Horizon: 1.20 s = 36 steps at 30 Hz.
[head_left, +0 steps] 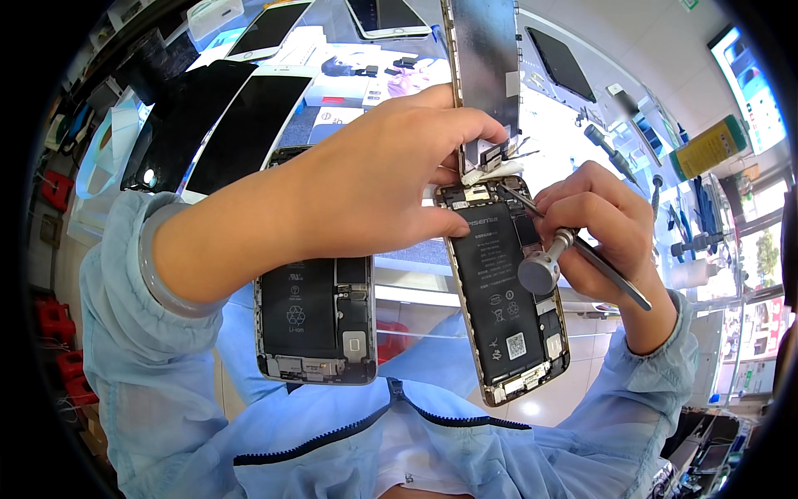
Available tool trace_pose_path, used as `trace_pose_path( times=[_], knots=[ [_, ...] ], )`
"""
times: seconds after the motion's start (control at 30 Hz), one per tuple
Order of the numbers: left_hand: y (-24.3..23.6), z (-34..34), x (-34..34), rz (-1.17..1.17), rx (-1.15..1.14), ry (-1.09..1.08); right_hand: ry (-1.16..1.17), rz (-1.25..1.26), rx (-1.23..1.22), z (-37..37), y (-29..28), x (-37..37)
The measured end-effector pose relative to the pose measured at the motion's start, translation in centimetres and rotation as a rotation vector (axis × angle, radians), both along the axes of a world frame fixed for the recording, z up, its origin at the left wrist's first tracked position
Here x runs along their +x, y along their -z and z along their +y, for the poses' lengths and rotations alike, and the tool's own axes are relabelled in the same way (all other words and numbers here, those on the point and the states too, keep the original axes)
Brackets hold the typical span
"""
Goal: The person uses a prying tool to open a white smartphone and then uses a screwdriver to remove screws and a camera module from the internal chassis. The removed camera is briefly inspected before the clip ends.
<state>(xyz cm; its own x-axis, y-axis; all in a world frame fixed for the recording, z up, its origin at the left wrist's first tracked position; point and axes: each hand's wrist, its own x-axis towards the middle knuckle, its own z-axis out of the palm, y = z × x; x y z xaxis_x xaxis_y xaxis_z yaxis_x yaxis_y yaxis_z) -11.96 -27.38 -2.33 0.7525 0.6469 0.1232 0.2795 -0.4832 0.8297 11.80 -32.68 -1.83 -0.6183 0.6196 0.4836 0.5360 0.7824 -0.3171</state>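
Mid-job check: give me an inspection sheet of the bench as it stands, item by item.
Surface: glass counter, crowded.
Job's things: opened phone with black battery, its lifted screen panel standing upright at the top end; tweezers and a round-capped screwdriver.
Clutter: second opened phone, several dark screens, yellow-green bottle, spare tools.
Grippers: left hand pinches the phone's top end; right hand holds both tools, tips at the connector area.
Cables: thin flex ribbons between panel and phone.
Surroundings: lit monitor, red stools on the floor.

Light blue zipped jacket [332, 432] with gathered translucent cuffs [158, 266].
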Motion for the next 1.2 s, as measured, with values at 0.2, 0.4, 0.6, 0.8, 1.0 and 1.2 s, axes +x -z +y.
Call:
trace_pose_path(
  times=[0.2, 0.4, 0.6, 0.8, 1.0, 1.2],
  knots=[
    [0.5, 0.2, -0.1, -0.032, 0.061, 0.019, -0.043, 0.018, 0.003, 0.3, 0.6, -0.5],
    [-0.1, 0.0, 0.0, -0.015, 0.024, 0.026, -0.209, 0.015, 0.175, 0.3, 1.3, -0.5],
    [0.6, 0.2, -0.3, -0.037, 0.037, 0.022, -0.042, 0.14, 0.391, 1.1, 0.1, -0.1],
    [0.0, 0.0, 0.0, -0.026, 0.053, 0.033, 0.395, 0.218, -0.094, 3.2, -0.2, 3.8],
    [0.2, 0.1, -0.2, -0.033, 0.032, 0.026, 0.423, 0.313, -0.235, 4.4, 0.6, 4.5],
    [0.2, 0.1, 0.0, -0.056, 0.044, 0.039, 0.534, 0.175, -0.204, 4.5, 0.1, 5.3]
  ],
)
